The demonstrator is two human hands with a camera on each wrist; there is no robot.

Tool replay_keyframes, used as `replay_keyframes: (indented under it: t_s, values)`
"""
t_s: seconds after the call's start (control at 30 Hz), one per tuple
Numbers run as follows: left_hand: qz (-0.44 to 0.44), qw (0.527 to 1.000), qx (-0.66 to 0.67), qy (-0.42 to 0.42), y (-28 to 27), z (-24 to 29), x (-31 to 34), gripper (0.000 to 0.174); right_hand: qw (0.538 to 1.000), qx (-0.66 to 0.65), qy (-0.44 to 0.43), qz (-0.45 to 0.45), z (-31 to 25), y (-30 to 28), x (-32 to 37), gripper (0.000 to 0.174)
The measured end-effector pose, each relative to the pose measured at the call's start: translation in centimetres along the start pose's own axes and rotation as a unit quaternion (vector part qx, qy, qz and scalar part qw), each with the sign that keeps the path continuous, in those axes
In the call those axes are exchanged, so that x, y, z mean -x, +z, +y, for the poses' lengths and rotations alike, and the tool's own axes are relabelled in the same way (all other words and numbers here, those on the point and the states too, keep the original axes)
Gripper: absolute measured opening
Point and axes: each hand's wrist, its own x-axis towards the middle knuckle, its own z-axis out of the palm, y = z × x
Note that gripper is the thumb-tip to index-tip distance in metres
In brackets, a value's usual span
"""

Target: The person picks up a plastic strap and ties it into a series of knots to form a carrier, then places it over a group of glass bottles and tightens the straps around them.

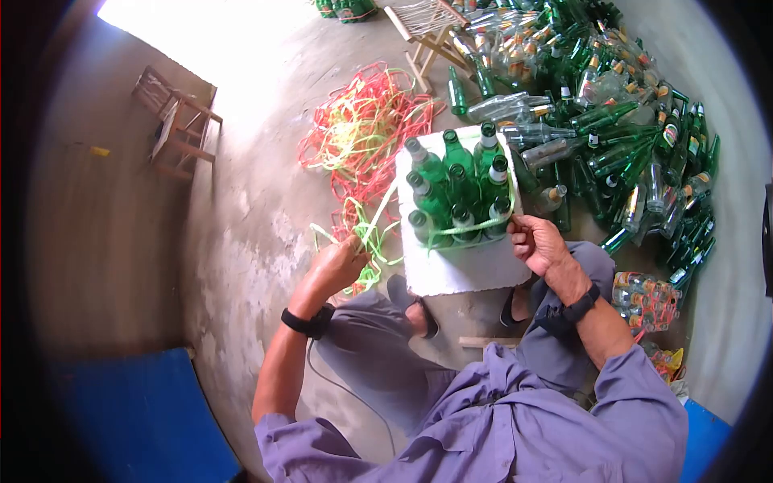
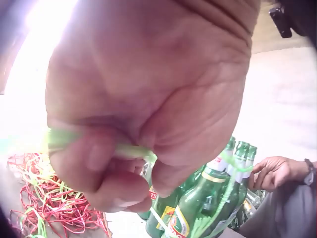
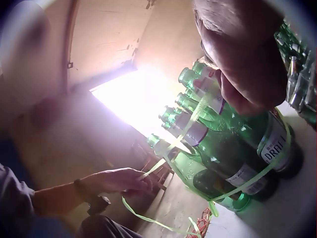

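A block of several green glass beer bottles [image 1: 461, 191] stands upright on a white foam board [image 1: 455, 274] in front of the person's knees. Light green plastic strap [image 1: 475, 227] runs round the bottles, low round their bodies and across their necks. Left of the board, my left hand [image 1: 338, 264] grips the strap's free length, which shows between curled fingers in the left wrist view. My right hand [image 1: 541, 245] is at the near right corner of the block, its curled fingers pinching the strap beside a bottle neck; the fingertips are partly hidden in the right wrist view.
A tangled heap of red and yellow-green strap [image 1: 366, 121] lies beyond my left hand. Loose bottles [image 1: 612, 137] pile up along the right wall. A wooden folding stool [image 1: 431, 32] stands at the back, a wooden chair [image 1: 181, 129] at the left, and wrapped bottles [image 1: 644, 302] near the right knee.
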Motion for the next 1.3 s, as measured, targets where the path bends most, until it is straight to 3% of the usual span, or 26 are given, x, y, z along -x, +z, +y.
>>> replay_keyframes:
  t_s: [0.03, 0.1, 0.13, 0.23, 0.27, 0.3, 0.37, 0.43, 0.5, 0.6, 0.67, 0.7, 0.77, 0.87, 0.93, 0.97, 1.1, 1.17, 1.3]
  values:
    - [0.003, 1.0, 0.002, -0.006, 0.3, 0.3, 1.5, 0.028, 1.0, 0.005, 0.004, -0.003, 0.2, 0.0, 0.4, 0.008]
    - [0.041, 0.981, 0.18, 0.061, 1.3, 0.7, 4.9, 0.022, 0.996, 0.041, 0.05, -0.061, 0.4, 0.6, 1.4, 0.006]
    - [0.02, 0.958, 0.286, 0.017, 2.5, 1.0, 6.2, 0.019, 0.992, 0.071, 0.068, -0.083, 0.8, 0.8, 2.0, 0.013]
    - [0.086, 0.919, 0.384, 0.022, 6.8, 3.6, 10.0, 0.018, 0.973, 0.16, 0.066, -0.153, 3.6, 3.0, 4.6, 0.022]
    - [0.039, 0.91, 0.413, -0.002, 7.5, 4.9, 10.7, 0.018, 0.959, 0.195, 0.079, -0.192, 4.5, 3.7, 5.6, 0.033]
    - [-0.008, 0.897, 0.441, -0.025, 8.4, 6.2, 11.2, 0.018, 0.956, 0.201, 0.082, -0.198, 5.7, 4.6, 6.4, 0.033]
    - [0.029, 0.922, 0.383, 0.045, 12.3, 7.6, 11.3, 0.019, 0.931, 0.308, 0.05, -0.188, 8.2, 6.2, 8.0, 0.033]
    - [0.127, 0.945, 0.257, 0.161, 15.2, 9.0, 11.3, 0.018, 0.928, 0.311, 0.02, -0.203, 10.1, 6.7, 8.4, 0.032]
    - [0.0, 0.955, 0.286, 0.075, 16.0, 10.2, 12.0, 0.018, 0.927, 0.31, -0.016, -0.212, 11.5, 6.8, 8.1, 0.032]
    - [-0.001, 0.956, 0.264, 0.126, 16.7, 9.9, 12.3, 0.018, 0.968, 0.16, -0.026, -0.192, 12.6, 6.4, 7.3, 0.026]
    - [0.05, 0.974, 0.183, 0.125, 14.6, 9.4, 13.1, 0.019, 0.965, 0.197, -0.041, -0.167, 13.4, 5.7, 6.6, 0.023]
    - [-0.003, 0.935, 0.348, 0.063, 14.1, 8.9, 12.6, 0.026, 0.96, 0.235, -0.05, -0.144, 13.7, 5.5, 6.5, 0.021]
    - [0.015, 0.848, 0.53, 0.012, 13.5, 7.3, 11.1, 0.037, 0.956, 0.256, -0.067, -0.13, 13.8, 5.6, 6.7, 0.02]
    - [0.111, 0.831, 0.543, 0.05, 11.6, 6.7, 7.4, 0.042, 0.945, 0.296, -0.073, -0.121, 13.8, 5.7, 6.8, 0.019]
    - [0.105, 0.793, 0.6, 0.019, 9.6, 7.5, 4.9, 0.046, 0.901, 0.4, -0.135, -0.101, 13.8, 6.0, 6.8, 0.019]
    - [0.106, 0.771, 0.628, 0.006, 9.5, 7.4, 3.4, 0.047, 0.901, 0.4, -0.137, -0.099, 13.8, 6.1, 6.8, 0.019]
    - [0.077, 0.681, 0.727, -0.038, 9.1, 8.2, -0.1, 0.026, 0.885, 0.428, -0.149, -0.11, 13.7, 6.3, 7.0, 0.019]
    - [0.084, 0.668, 0.738, -0.046, 9.6, 8.1, -1.0, 0.022, 0.883, 0.444, -0.099, -0.117, 13.8, 5.7, 6.7, 0.021]
    - [0.087, 0.639, 0.761, -0.068, 10.3, 7.2, -1.9, 0.016, 0.882, 0.45, -0.084, -0.111, 13.7, 5.7, 6.9, 0.024]
